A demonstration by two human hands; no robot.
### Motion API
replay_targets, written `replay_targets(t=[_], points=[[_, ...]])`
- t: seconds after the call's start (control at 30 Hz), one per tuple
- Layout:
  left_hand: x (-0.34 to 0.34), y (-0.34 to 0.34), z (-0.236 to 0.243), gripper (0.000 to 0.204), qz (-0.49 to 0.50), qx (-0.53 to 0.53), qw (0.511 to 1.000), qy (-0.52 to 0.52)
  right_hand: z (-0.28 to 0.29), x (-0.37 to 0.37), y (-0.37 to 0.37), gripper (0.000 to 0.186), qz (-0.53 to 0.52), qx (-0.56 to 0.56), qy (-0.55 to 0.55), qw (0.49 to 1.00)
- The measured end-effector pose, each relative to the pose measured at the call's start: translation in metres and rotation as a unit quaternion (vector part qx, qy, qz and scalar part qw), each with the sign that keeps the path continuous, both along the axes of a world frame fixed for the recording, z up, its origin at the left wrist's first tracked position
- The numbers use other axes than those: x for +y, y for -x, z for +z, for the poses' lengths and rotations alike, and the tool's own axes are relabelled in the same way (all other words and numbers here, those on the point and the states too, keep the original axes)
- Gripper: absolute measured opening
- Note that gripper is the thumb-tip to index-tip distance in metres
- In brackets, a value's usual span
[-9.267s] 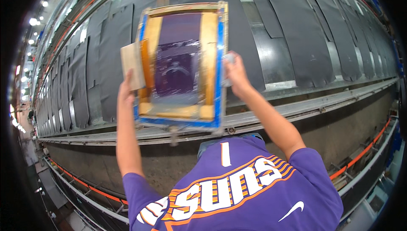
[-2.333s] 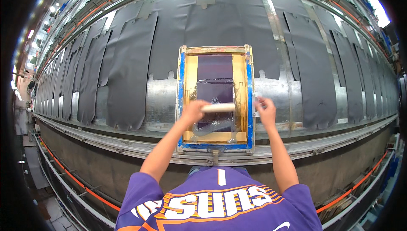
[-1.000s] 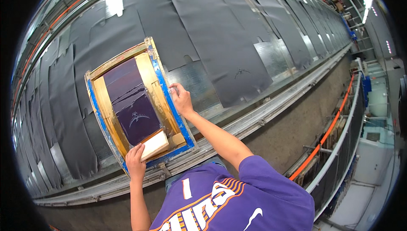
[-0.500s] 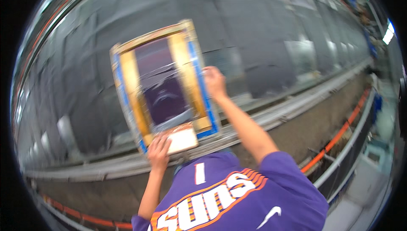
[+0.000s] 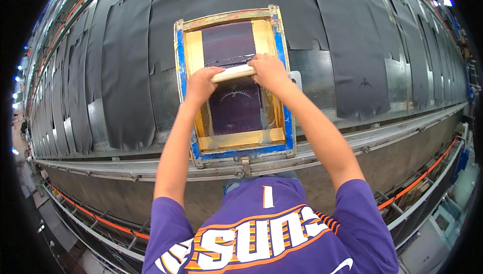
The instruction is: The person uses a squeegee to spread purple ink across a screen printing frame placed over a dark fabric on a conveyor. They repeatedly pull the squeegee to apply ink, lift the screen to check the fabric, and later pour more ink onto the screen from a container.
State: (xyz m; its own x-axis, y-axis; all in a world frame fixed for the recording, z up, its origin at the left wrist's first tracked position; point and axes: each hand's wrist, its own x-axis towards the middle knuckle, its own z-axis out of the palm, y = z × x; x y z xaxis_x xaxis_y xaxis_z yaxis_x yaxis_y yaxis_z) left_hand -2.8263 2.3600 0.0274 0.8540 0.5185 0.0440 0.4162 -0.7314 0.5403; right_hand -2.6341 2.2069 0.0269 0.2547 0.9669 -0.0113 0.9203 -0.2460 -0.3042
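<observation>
A screen printing frame (image 5: 290, 135) with blue tape along its edges lies on the long printing table. Yellow-brown tape borders its dark purple mesh (image 5: 229, 40), which carries a pale, arched line design. Across the middle of the mesh I hold a squeegee (image 5: 234, 74) with a pale, thick handle; its blade is hidden beneath. My left hand (image 5: 202, 84) is closed around the handle's left end. At the other end, my right hand (image 5: 271, 74) is closed on it too. Both forearms reach forward over the frame's near part.
Dark fabric pieces (image 5: 347, 48) lie side by side along the metal table (image 5: 314, 78); one on the right bears a small printed design. A metal rail (image 5: 352, 146) runs along the near edge, with a clamp (image 5: 245, 166) at the frame. Orange piping (image 5: 420, 178) runs lower right.
The squeegee has moved from the frame's near end to mid-mesh. My right hand has left the frame's right edge and gripped the squeegee beside my left. My view has turned.
</observation>
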Motion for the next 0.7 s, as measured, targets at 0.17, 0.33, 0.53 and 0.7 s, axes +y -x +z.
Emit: replay_targets(t=[0.17,0.33,0.53,0.7], points=[[-0.081,0.060,-0.034,0.047,0.014,0.009,0.998,-0.069,-0.027,-0.075,0.064,0.030,-0.026,0.037,-0.114,0.992],[-0.111,0.093,-0.019,0.048,-0.008,0.007,0.999,-0.036,-0.007,-0.110,0.096,0.036,-0.019,0.040,-0.035,0.998],[-0.006,0.011,-0.008,0.040,0.023,-0.044,0.999,0.017,-0.002,-0.009,0.012,0.025,-0.016,-0.011,-0.099,0.995],[-0.015,0.014,-0.035,0.038,0.015,-0.038,0.998,-0.057,-0.036,-0.022,0.026,0.033,-0.068,0.052,-0.130,0.988]])
